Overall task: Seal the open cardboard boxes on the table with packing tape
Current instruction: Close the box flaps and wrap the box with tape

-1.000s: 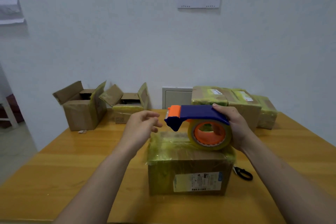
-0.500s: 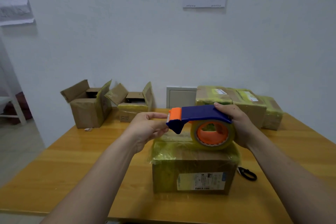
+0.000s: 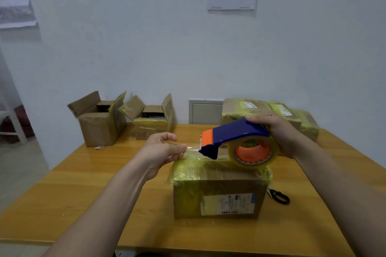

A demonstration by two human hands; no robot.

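While the left hand (image 3: 165, 150) is pinching the tape end (image 3: 193, 148), a new strip is apparently being started.
Right hand (image 3: 277, 131) is gripping the tape dispenser (image 3: 234, 133) on the cardboard box (image 3: 219, 194) under both hands; the next move is probably calling for a steady pull, then pressing down.

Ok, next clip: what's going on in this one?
A person is taping boxes at a yellow wooden table. The right hand grips a blue and orange tape dispenser over the top of a brown cardboard box already wrapped in yellowish tape. The left hand pinches the free end of the clear tape, drawn out from the dispenser's nose. Two open cardboard boxes stand at the far left, not yet sealed; taped boxes sit at the far right.
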